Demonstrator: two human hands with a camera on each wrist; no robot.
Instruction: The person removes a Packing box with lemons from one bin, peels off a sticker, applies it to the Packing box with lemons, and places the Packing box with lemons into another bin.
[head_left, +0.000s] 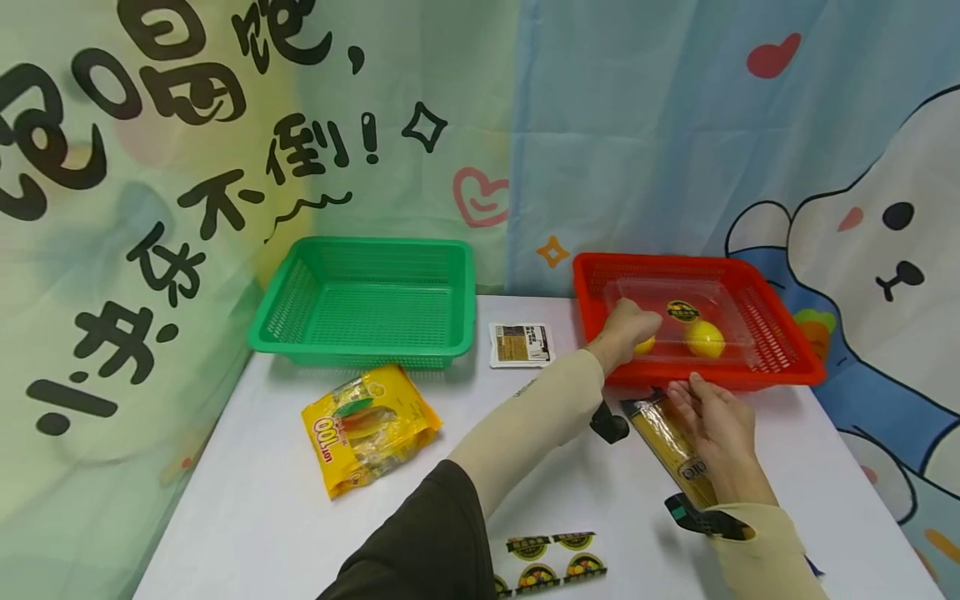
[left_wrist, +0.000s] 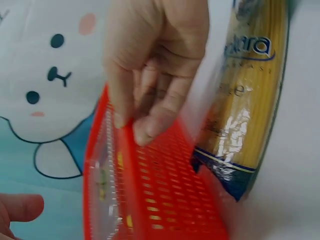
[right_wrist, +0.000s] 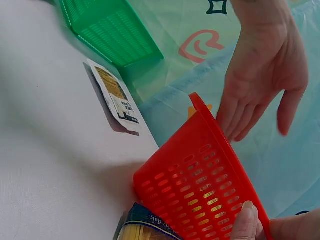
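Observation:
My left hand [head_left: 628,332] reaches over the left part of the red basket [head_left: 783,350]. In the right wrist view that left hand [right_wrist: 267,82] has its fingers extended, near the basket rim. At the front rim, my right hand [head_left: 720,425] pinches the red plastic edge between thumb and fingers, plain in the left wrist view [left_wrist: 157,65]. Inside the basket lies a clear plastic box [head_left: 731,304] with a round black-and-yellow sticker [head_left: 683,311] and yellow fruits [head_left: 705,339] that look like lemons. A pack of spaghetti [left_wrist: 240,115] lies beside the basket, partly hidden by my right hand in the head view.
A green basket [head_left: 360,337] stands at the back left. Before it lies a yellow candy bag [head_left: 371,429]. A small white-edged packet [head_left: 521,345] sits between the baskets. A sheet of round stickers [head_left: 551,560] lies at the table's near side, partly covered by my left sleeve.

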